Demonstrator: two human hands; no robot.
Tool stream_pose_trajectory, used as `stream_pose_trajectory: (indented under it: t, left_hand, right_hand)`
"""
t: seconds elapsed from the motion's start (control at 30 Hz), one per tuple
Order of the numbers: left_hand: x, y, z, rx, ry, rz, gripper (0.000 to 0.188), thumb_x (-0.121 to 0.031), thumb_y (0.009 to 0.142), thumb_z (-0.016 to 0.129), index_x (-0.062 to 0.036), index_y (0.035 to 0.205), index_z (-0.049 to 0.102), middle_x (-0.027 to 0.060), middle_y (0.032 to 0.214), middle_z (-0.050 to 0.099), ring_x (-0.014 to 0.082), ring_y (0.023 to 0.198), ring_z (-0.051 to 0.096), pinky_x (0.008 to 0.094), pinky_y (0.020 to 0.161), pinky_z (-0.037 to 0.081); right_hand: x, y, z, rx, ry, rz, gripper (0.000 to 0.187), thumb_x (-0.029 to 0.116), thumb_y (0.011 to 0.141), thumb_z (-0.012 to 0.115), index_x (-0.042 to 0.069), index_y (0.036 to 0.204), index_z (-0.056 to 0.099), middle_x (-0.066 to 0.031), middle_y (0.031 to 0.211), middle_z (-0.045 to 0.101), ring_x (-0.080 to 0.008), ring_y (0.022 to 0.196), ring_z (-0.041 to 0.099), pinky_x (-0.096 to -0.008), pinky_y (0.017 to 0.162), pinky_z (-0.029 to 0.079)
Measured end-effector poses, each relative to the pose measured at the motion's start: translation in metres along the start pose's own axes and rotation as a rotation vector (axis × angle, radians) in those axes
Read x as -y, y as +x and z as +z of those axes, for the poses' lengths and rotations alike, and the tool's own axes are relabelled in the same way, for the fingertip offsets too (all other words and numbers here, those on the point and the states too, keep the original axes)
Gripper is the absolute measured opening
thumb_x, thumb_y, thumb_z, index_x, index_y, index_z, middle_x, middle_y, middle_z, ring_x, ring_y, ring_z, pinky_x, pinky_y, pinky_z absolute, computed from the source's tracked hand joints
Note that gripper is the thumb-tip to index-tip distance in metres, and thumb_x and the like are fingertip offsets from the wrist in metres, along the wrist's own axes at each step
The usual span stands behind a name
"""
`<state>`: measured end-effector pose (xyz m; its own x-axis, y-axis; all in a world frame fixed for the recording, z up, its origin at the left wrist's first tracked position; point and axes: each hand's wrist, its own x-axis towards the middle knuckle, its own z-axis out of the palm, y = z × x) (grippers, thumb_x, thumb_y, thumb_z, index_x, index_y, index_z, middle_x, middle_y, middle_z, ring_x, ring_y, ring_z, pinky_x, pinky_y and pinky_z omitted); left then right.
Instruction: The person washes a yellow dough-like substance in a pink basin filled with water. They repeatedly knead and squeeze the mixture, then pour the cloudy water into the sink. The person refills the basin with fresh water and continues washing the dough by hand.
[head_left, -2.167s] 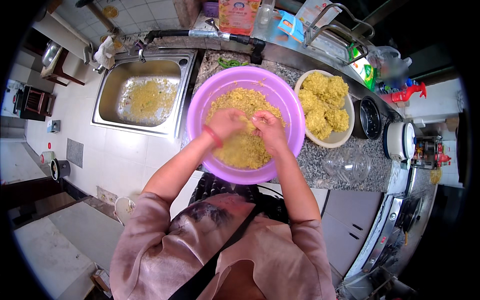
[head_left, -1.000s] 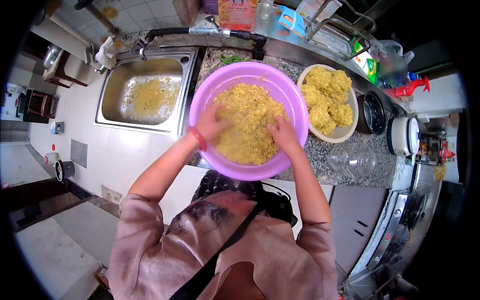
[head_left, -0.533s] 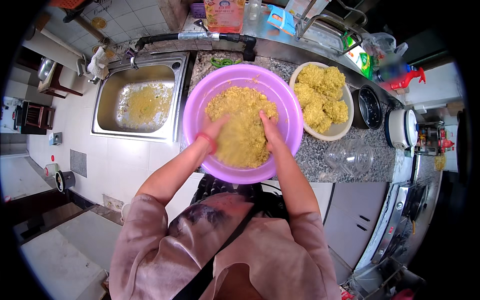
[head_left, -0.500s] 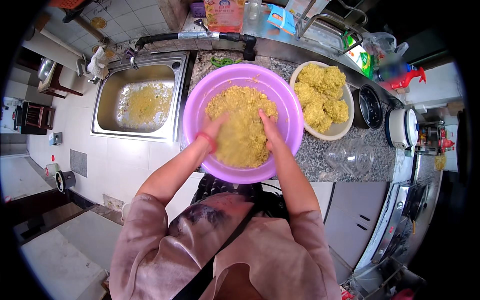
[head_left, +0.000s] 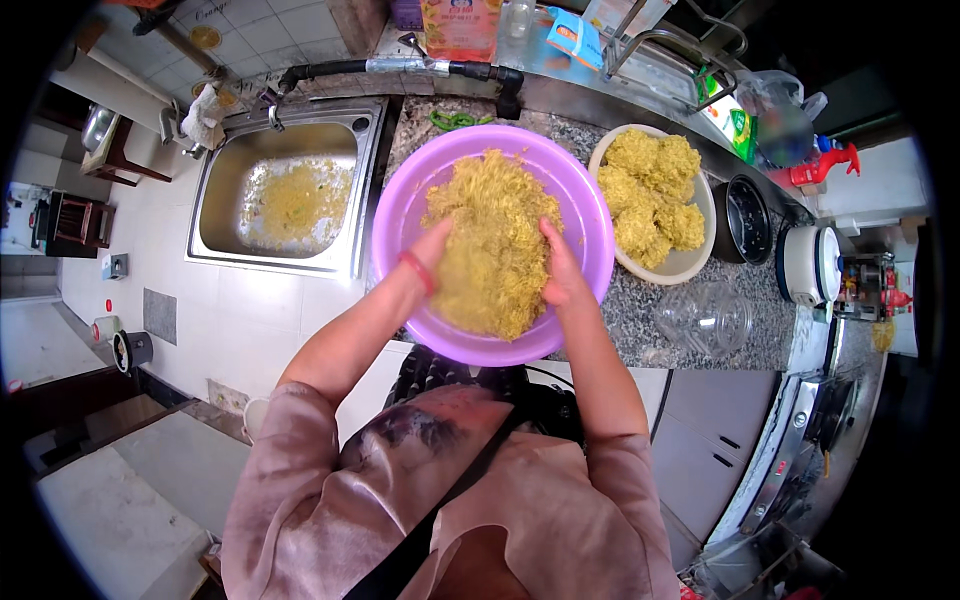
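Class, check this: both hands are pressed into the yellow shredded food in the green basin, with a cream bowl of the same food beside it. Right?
Not quite. The head view shows the basin is purple, not green. Both the left hand and right hand do press into the yellow shredded food, with the cream bowl beside it.

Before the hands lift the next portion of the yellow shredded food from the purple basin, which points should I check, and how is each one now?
1. Both hands on the yellow shredded food: ok; left hand and right hand press it from both sides.
2. Purple basin fully on the granite counter: not ok; its near rim overhangs the edge.
3. Room in the cream bowl: cannot tell; clumps fill most of it.
4. Glass lid out of the way: ok; it lies apart.
5. Sink free: not ok; shreds lie inside.
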<state>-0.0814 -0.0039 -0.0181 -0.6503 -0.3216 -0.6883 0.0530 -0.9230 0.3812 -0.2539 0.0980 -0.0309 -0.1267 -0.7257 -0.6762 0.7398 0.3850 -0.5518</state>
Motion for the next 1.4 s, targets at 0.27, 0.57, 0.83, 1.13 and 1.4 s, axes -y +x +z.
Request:
stream_pose_trajectory:
  t: [0.27,0.57,0.83,1.13,1.4]
  left_hand:
    - [-0.020,-0.019,0.034,0.117,0.125,0.316,0.052,-0.032,0.084,0.057,-0.0098,0.129,0.041,0.0072,0.126,0.046,0.0214,0.116,0.044,0.0387,0.095,0.039]
    - [-0.016,-0.059,0.012,-0.177,0.566,0.325,0.056,-0.034,0.087,0.051,-0.0104,0.135,0.034,0.0146,0.140,0.031,0.0317,0.125,0.034,0.0525,0.099,0.028]
    - [0.037,0.014,-0.033,-0.225,-0.054,-0.196,0.053,-0.044,0.088,0.047,-0.0093,0.128,0.043,0.0121,0.130,0.046,0.0313,0.117,0.045,0.0556,0.094,0.034]
    - [0.041,-0.001,0.005,-0.169,-0.113,-0.072,0.060,-0.055,0.086,0.040,-0.0087,0.124,0.049,0.0117,0.120,0.054,0.0271,0.109,0.052,0.0423,0.096,0.039]
    - [0.043,0.009,-0.013,-0.006,-0.223,0.016,0.061,-0.055,0.084,0.045,-0.0099,0.125,0.047,0.0120,0.124,0.051,0.0288,0.112,0.050,0.0451,0.097,0.037]
  right_hand:
    - [0.039,-0.043,0.050,0.207,-0.185,-0.230,0.064,0.034,0.088,0.053,0.012,0.140,0.023,-0.0125,0.139,0.031,-0.0262,0.124,0.036,-0.0439,0.098,0.035]
    - [0.046,-0.043,0.008,-0.240,-0.864,-0.150,0.067,0.032,0.086,0.056,0.008,0.139,0.025,-0.0174,0.137,0.031,-0.0270,0.123,0.036,-0.0442,0.087,0.044]
    - [-0.025,0.024,-0.037,-0.294,-0.436,0.135,0.058,0.036,0.086,0.053,-0.002,0.128,0.039,-0.0182,0.125,0.047,-0.0291,0.109,0.050,-0.0409,0.090,0.043]
    - [-0.011,0.001,0.005,-0.129,-0.114,0.132,0.064,0.049,0.086,0.049,0.006,0.132,0.038,-0.0146,0.127,0.047,-0.0250,0.114,0.049,-0.0412,0.094,0.041]
    - [-0.010,-0.004,0.012,-0.052,-0.041,-0.056,0.055,0.043,0.087,0.047,0.010,0.130,0.041,-0.0123,0.130,0.043,-0.0249,0.119,0.042,-0.0431,0.099,0.035]
